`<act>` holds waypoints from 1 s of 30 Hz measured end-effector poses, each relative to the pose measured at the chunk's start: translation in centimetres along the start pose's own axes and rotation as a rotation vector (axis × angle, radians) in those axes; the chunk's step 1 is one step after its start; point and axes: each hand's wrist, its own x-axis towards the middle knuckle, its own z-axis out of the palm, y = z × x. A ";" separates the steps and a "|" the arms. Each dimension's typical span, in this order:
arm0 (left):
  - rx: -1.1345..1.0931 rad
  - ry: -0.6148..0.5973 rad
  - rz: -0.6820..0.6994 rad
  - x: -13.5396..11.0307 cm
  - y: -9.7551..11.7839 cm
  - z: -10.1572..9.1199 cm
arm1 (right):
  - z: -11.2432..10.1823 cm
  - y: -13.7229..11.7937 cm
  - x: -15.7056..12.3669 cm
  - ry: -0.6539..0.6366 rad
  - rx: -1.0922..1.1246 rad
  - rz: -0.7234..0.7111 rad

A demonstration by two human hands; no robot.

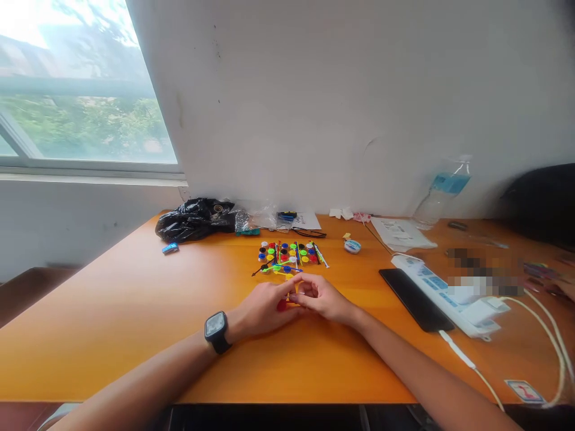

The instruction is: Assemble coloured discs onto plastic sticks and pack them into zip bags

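Note:
My left hand [267, 304], with a black watch [216, 330] at the wrist, is closed around a small red plastic piece [281, 306] that shows between thumb and fingers. Its outer shape is mostly hidden. Touching it from the right, my right hand [327, 301] has its fingertips pinched together beside the red piece; what they hold is too small and covered to make out. Just beyond both hands lie rows of small coloured round pieces [271, 252] in red, yellow, green, blue, black and white. Thin coloured plastic sticks [321, 255] lie among them, including a black arrow-ended one [260, 270].
A black plastic bag [193, 220] and clear wrappers [256, 216] lie against the wall. At left is a small blue object [170, 248]. On the right are a round container [353, 246], black phone [415, 299], white power strip [442, 293], cables and a clear bottle [431, 203].

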 end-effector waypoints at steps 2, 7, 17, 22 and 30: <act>-0.024 -0.021 0.027 0.0 -0.2 0.3 | -0.5 0.4 0.2 0.041 -0.038 0.018; -0.092 -0.002 0.126 -0.2 -0.5 0.3 | -2.4 0.8 0.3 -0.002 -0.047 0.072; -0.089 0.018 0.163 -0.9 -0.1 -2.1 | -5.3 -0.6 -0.5 -0.053 -0.216 0.119; 0.028 -0.051 0.165 -1.0 -0.6 -3.5 | -5.8 -0.6 -0.4 -0.005 -0.238 0.115; 0.032 -0.101 0.112 -0.8 -1.1 -2.3 | -5.4 -1.0 -0.3 0.105 -0.289 0.030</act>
